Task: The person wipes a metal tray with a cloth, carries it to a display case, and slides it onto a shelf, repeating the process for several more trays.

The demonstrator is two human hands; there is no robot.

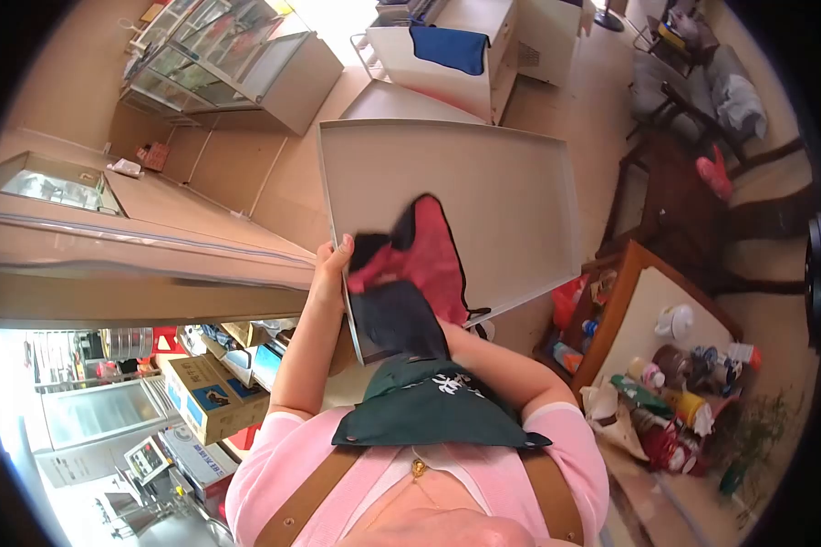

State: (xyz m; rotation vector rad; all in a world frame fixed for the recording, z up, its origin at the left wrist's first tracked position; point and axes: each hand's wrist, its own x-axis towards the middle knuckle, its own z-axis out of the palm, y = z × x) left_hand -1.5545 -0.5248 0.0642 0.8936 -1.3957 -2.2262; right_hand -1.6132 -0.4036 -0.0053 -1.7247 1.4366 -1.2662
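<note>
My left hand (pixel 331 263) grips the left rim of a large, shallow, light-coloured tray (pixel 511 205), its thumb over the edge. The tray is tilted up in front of my body, inner face towards me. My right forearm (pixel 511 369) reaches across the tray's near side into a dark fabric piece (pixel 397 314), perhaps a mitt, which hides my right hand and its fingers. Touching that piece is a red cloth with black edging (pixel 440 260), lying against the tray. Some of the red fabric near my left hand is blurred.
A glass display case (pixel 237 68) stands at the far left, and a white cabinet with a blue cloth (pixel 449 48) is ahead. Cluttered on the right is a table (pixel 625 342) with jars and bags. A cardboard box (pixel 205 397) sits at lower left. Dark chairs (pixel 661 201) stand farther right.
</note>
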